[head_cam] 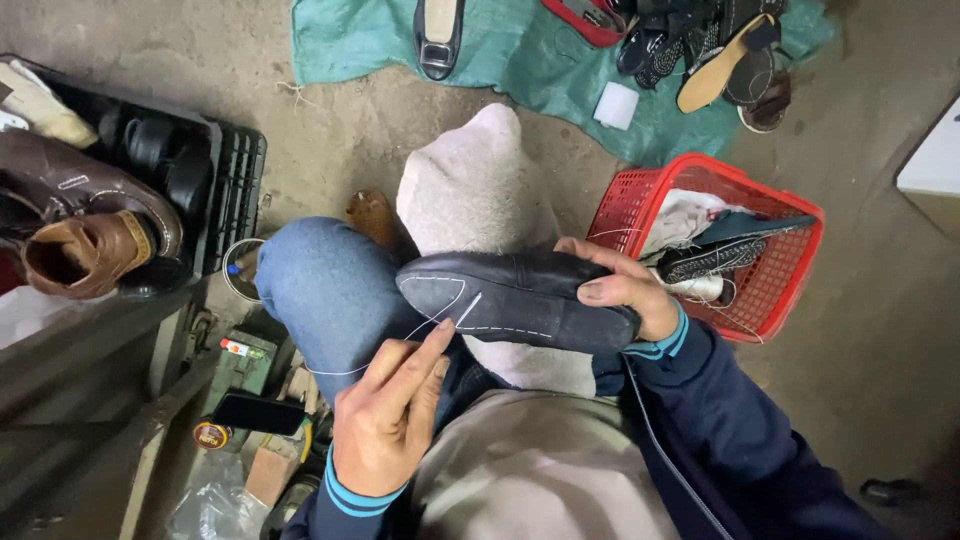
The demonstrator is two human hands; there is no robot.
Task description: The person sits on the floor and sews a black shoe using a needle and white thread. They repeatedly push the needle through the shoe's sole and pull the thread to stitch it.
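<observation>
Our right hand (625, 290) has its grip closed around the heel end of one black shoe (515, 298), thumb pressed on the upturned sole, while our left hand (390, 410) pinches one white thread (440, 318) between thumb and forefinger right at the stitch line, fingers pointing up toward the sole. We hold the shoe sole-up across our lap, over one bent knee in blue jeans (325, 295) and a pale cloth (475, 190). Just beyond the right hand we see one red basket (790, 285) on the floor, and well to the left one brown boot (85, 250).
</observation>
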